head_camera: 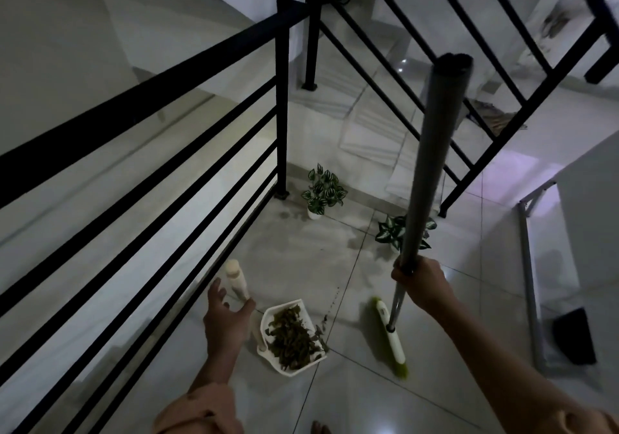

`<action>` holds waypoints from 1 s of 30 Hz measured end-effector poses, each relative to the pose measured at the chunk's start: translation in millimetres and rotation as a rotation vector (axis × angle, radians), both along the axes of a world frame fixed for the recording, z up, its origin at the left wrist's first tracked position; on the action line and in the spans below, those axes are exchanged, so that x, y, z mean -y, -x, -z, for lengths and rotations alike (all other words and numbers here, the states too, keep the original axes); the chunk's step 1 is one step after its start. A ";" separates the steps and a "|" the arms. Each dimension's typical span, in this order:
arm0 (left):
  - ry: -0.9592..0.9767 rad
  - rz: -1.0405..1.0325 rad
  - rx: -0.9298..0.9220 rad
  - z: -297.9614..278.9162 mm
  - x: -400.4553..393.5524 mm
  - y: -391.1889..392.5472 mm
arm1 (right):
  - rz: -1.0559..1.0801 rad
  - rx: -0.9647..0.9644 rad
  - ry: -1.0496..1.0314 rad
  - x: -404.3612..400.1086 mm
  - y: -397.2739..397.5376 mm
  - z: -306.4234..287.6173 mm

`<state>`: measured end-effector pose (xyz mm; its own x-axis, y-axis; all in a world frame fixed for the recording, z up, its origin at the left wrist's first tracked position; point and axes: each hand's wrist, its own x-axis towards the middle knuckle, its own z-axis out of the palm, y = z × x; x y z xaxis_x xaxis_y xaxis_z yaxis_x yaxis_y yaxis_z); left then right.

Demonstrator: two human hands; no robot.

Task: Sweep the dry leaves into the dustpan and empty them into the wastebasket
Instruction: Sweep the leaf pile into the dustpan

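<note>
So I'm on the landing and my right hand is clenched around the grey broom handle, which runs up toward 12 o'clock. The broom head, white with green bristles, sits on the tile floor at about 5 o'clock from the dustpan, just beside it but not touching.

My left hand is released, fingers spread loose, right next to the dustpan's upright cream handle at roughly 9 o'clock in the view. Can't tell if a fingertip actually touches it.

The white dustpan is flat on the floor, dead centre low, with the dry leaves heaped inside. A few stray bits lie at its 3 o'clock edge.

Black railing runs along my left. Two little potted plants stand further out, one at 12 and the other at 1, partly behind the broom handle.
</note>
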<state>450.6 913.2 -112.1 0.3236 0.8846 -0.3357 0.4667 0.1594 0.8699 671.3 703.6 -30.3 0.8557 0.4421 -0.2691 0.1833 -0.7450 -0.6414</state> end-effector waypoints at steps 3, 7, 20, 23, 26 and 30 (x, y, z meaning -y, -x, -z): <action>0.079 -0.012 -0.132 5.6 -0.4 0.0 | -0.018 0.018 -0.008 -1.8 -3.5 -0.1; 0.229 0.083 -0.361 8.1 5.2 -2.3 | -0.054 0.026 -0.038 -15.8 -6.9 -7.0; 0.139 0.700 0.339 -112.3 51.9 -60.8 | -0.322 0.085 0.095 -49.4 27.4 -16.8; 0.026 0.737 0.478 -143.8 54.1 -65.6 | -0.364 0.102 0.110 -56.9 32.6 -11.8; -0.007 0.708 0.561 -150.7 55.0 -64.6 | -0.375 0.100 0.090 -61.1 38.6 -2.2; -0.119 0.629 0.536 -144.0 58.0 -59.0 | -0.477 0.202 0.186 -61.0 36.2 13.6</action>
<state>509.6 855.2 31.9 0.8582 0.5056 0.0889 -0.0443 -0.0996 0.9940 635.1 764.6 -43.9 0.6145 0.7544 -0.2309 0.6344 -0.6465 -0.4238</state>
